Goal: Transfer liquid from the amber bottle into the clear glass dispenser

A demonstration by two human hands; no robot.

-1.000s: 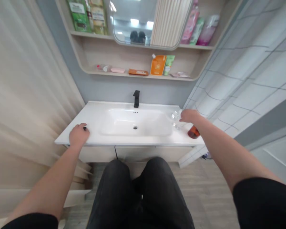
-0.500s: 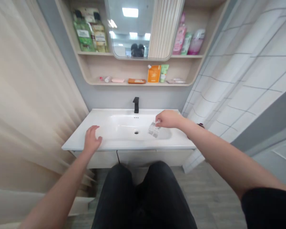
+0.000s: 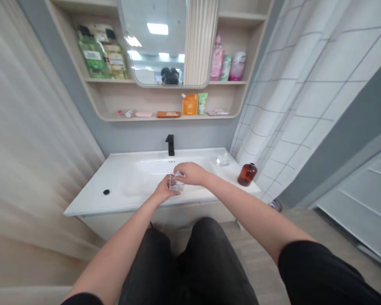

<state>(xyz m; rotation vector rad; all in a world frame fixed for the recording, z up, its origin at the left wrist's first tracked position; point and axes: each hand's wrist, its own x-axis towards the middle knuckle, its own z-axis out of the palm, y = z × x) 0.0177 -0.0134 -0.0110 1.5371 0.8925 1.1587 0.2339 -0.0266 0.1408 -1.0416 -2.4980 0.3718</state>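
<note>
A small clear, square-sided container [image 3: 177,185] is between my two hands, above the front of the white basin [image 3: 130,173]. My left hand [image 3: 163,190] grips it from the left and below, thumb along its near side. The fingers of my right hand [image 3: 190,173] are closed on its top, partly covering it. Whether there is a lid under those fingers I cannot make out. To the right on the counter stands an amber bottle [image 3: 247,174] with an open-looking neck. A second clear item [image 3: 222,159] sits at the back right. A small black round cap [image 3: 106,192] lies on the left.
Behind the basin rises a black faucet [image 3: 170,145]. Above it, a wall shelf [image 3: 161,120] holds an orange pouch [image 3: 189,104], a green tube [image 3: 202,103] and soap bars. Bottles flank the mirror [image 3: 158,51]. Curtains [image 3: 44,140] hang on both sides.
My right hand has moved left with the clear item, and my left hand, open before, has come in to grip it. The view has shifted; the amber bottle and black cap now show.
</note>
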